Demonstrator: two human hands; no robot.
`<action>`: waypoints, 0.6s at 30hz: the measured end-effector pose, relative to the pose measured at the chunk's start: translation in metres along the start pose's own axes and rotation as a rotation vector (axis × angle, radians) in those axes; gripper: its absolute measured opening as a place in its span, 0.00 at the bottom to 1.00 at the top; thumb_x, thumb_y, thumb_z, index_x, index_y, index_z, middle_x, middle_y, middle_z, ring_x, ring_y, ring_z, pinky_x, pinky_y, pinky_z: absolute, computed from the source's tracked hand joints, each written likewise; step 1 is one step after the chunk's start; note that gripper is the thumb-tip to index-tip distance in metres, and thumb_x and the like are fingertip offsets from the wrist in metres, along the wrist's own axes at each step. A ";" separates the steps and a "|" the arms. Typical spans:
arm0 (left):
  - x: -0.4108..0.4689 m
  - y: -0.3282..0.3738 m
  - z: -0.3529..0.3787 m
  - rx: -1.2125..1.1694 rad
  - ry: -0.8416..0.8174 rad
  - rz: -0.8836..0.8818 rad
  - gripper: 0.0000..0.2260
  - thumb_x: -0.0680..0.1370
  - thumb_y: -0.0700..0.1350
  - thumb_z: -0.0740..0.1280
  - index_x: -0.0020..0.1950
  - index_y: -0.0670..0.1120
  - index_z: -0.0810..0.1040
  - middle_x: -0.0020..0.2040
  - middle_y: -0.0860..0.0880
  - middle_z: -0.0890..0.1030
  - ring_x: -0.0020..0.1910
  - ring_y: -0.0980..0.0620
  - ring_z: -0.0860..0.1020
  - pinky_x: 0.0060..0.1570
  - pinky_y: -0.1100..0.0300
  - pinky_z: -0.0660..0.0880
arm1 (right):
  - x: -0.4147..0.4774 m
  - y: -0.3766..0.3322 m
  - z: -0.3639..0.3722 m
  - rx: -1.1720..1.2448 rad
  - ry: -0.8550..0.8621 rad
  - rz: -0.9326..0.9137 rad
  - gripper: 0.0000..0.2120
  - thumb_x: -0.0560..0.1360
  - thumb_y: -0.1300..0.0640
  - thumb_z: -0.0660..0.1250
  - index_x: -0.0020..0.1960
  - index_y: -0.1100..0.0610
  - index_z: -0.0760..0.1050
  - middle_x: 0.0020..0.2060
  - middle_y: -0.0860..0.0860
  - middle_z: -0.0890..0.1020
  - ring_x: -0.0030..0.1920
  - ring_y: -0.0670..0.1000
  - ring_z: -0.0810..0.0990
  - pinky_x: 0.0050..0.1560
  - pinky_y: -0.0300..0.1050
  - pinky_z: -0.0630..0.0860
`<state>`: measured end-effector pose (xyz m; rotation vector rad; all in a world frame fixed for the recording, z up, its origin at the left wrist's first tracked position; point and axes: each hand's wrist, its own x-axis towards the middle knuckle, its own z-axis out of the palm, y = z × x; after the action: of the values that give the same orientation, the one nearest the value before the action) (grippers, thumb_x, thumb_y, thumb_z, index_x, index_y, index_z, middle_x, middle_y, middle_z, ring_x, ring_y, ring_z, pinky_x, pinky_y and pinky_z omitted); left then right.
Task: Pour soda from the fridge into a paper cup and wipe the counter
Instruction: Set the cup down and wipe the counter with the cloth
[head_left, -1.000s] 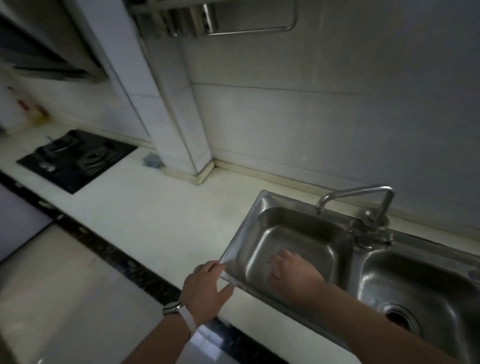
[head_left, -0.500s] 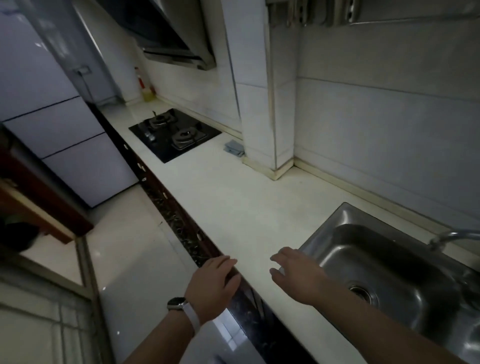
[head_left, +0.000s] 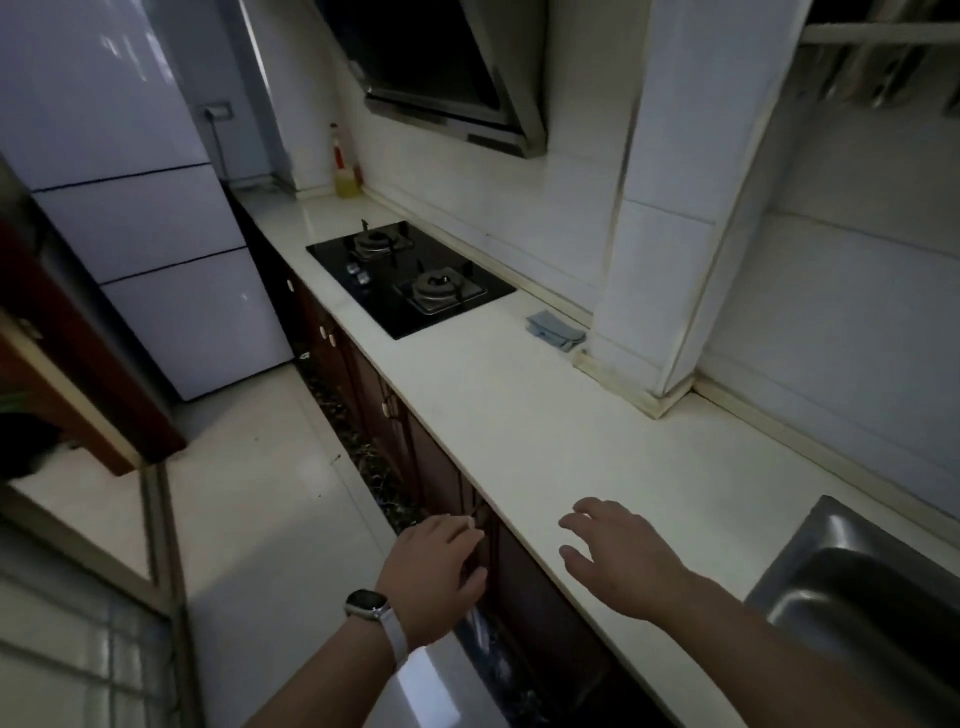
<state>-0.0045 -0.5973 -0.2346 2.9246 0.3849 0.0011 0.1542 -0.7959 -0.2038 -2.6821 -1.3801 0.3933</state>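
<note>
Head cam: both hands are loose and holding nothing. The left hand (head_left: 434, 574), watch on its wrist, hangs off the counter (head_left: 545, 415) edge; the right hand (head_left: 621, 553) hovers over it, fingers spread. The fridge (head_left: 140, 208) stands closed far left, with a grey cloth (head_left: 555, 330) by the pillar.

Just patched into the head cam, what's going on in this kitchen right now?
A person stands at the counter with both hands empty and open. The right hand hovers over the counter near the sink; the left hand, with a watch on its wrist, is in front of the lower cabinets. The fridge at the far end is closed. No soda or paper cup is in view. A folded grey cloth lies beside the stove.
</note>
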 end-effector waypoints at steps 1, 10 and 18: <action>0.000 -0.012 -0.006 0.012 0.040 0.016 0.21 0.74 0.58 0.59 0.61 0.54 0.81 0.61 0.53 0.81 0.60 0.49 0.79 0.57 0.52 0.77 | 0.009 -0.009 -0.002 -0.019 0.011 -0.005 0.22 0.81 0.43 0.54 0.73 0.47 0.67 0.72 0.46 0.67 0.70 0.49 0.67 0.67 0.45 0.65; 0.022 -0.080 -0.040 0.105 0.130 -0.050 0.16 0.71 0.58 0.60 0.51 0.55 0.83 0.53 0.53 0.84 0.53 0.50 0.82 0.53 0.49 0.79 | 0.089 -0.060 -0.013 -0.088 0.080 -0.062 0.22 0.80 0.43 0.55 0.72 0.48 0.68 0.72 0.48 0.69 0.69 0.51 0.68 0.66 0.46 0.67; 0.083 -0.131 -0.030 0.113 0.098 -0.067 0.16 0.73 0.57 0.60 0.54 0.55 0.83 0.56 0.52 0.83 0.57 0.49 0.80 0.57 0.49 0.76 | 0.173 -0.063 0.001 -0.013 0.025 -0.054 0.21 0.80 0.44 0.55 0.71 0.48 0.69 0.70 0.47 0.70 0.68 0.51 0.69 0.63 0.47 0.69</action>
<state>0.0414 -0.4464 -0.2324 3.0288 0.5149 0.1176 0.2009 -0.6192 -0.2232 -2.6442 -1.4500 0.3454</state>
